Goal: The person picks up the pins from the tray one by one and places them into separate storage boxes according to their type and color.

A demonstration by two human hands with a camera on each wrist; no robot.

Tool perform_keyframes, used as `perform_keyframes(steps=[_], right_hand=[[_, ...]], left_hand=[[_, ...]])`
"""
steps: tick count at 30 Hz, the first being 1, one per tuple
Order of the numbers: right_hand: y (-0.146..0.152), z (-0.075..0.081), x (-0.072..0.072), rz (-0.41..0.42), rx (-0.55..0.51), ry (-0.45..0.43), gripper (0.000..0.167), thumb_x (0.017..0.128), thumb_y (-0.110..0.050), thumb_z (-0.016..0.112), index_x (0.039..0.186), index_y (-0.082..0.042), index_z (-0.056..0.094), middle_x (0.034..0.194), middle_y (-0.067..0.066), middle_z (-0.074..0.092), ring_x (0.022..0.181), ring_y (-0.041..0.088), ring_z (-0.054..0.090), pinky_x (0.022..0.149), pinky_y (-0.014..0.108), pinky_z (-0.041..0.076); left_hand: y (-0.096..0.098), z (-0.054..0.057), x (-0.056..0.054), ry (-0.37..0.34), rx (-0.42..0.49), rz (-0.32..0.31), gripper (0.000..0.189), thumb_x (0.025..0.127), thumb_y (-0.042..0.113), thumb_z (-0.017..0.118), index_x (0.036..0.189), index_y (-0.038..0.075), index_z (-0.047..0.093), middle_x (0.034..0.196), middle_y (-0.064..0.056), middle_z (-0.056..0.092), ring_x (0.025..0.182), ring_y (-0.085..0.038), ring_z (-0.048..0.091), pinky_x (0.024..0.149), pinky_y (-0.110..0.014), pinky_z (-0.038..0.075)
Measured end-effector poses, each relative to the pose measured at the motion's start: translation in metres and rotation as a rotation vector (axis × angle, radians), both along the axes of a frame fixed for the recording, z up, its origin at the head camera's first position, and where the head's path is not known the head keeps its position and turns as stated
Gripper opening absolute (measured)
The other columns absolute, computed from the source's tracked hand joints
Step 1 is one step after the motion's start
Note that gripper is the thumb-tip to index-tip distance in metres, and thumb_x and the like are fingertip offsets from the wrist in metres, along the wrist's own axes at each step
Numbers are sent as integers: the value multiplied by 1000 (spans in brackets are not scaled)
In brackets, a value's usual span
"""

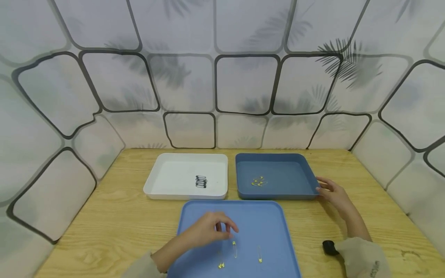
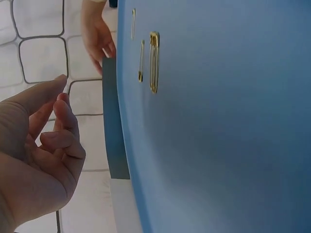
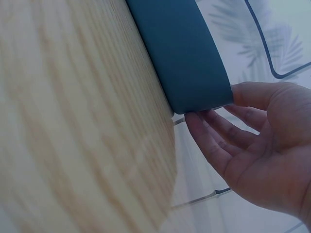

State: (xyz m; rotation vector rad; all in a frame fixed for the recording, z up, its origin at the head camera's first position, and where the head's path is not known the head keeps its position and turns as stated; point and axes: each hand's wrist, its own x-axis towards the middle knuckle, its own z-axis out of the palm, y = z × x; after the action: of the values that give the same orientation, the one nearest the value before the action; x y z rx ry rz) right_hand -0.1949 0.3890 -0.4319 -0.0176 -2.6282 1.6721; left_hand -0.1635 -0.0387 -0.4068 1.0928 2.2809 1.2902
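Observation:
My left hand (image 1: 210,228) hovers over the light blue tray (image 1: 259,214), its fingers loosely bent with nothing between them. Below the fingertips lies a gold safety pin (image 1: 235,250). Closer to me is a small cluster of gold safety pins (image 1: 221,265), seen side by side in the left wrist view, and another gold safety pin (image 1: 260,260) lies to the right. At the right end of the dark blue tray (image 1: 278,196), my right hand (image 1: 334,196) holds the edge, thumb at the rim and fingers against the outer wall. Several gold safety pins (image 1: 259,182) lie inside that tray.
A white tray (image 1: 170,185) stands at the back left, holding several black safety pins (image 1: 201,181) in a row. The wooden table (image 1: 114,224) meets patterned fabric walls (image 1: 243,83) at the back and sides. A black object (image 1: 329,248) shows at the right sleeve.

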Motion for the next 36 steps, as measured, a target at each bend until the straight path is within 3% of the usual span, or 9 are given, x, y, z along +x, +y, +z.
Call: perform_keyframes(steps=[3, 8, 14, 20, 27, 36], right_hand=[[0, 0, 0, -1, 3, 6, 55, 97, -16, 48, 138, 11, 24, 129, 40, 33, 90, 12, 59, 77, 27, 49], [0, -1, 0, 4, -1, 17, 54, 97, -15, 48, 138, 12, 25, 129, 40, 33, 90, 8, 57, 77, 27, 49], [-1, -4, 1, 3, 4, 6, 54, 97, -15, 48, 138, 11, 25, 129, 39, 33, 92, 9, 57, 78, 29, 49], [-1, -4, 1, -19, 10, 20, 54, 96, -17, 51, 138, 9, 29, 128, 38, 35, 91, 9, 57, 75, 24, 49], [-1, -1, 1, 2, 26, 5, 55, 97, -17, 49, 138, 10, 25, 129, 39, 33, 94, 9, 56, 78, 26, 48], [-2, -1, 0, -3, 10, -2, 55, 97, -17, 48, 138, 11, 25, 129, 39, 33, 91, 8, 57, 77, 26, 49]], left_hand=[[0, 1, 5, -18, -1, -1, 16, 80, 3, 70, 90, 14, 71, 76, 13, 56, 63, -3, 51, 57, -20, 46], [1, -8, 9, -46, -3, 11, 15, 80, 4, 70, 90, 14, 72, 77, 12, 55, 62, -3, 50, 55, -20, 45], [2, -22, 11, -92, 1, 14, 15, 79, 3, 71, 91, 12, 72, 78, 10, 56, 59, -3, 49, 52, -20, 43], [3, -28, 10, -120, 2, 34, 16, 77, 3, 73, 91, 12, 72, 78, 7, 56, 56, -3, 48, 50, -19, 43], [5, -38, 10, -124, -21, 14, 17, 73, 4, 76, 89, 10, 72, 76, 8, 56, 56, -1, 45, 52, -17, 40], [5, -37, 12, 27, -129, 0, 19, 71, 5, 77, 87, 13, 72, 71, 14, 49, 61, 3, 43, 58, -14, 40]])
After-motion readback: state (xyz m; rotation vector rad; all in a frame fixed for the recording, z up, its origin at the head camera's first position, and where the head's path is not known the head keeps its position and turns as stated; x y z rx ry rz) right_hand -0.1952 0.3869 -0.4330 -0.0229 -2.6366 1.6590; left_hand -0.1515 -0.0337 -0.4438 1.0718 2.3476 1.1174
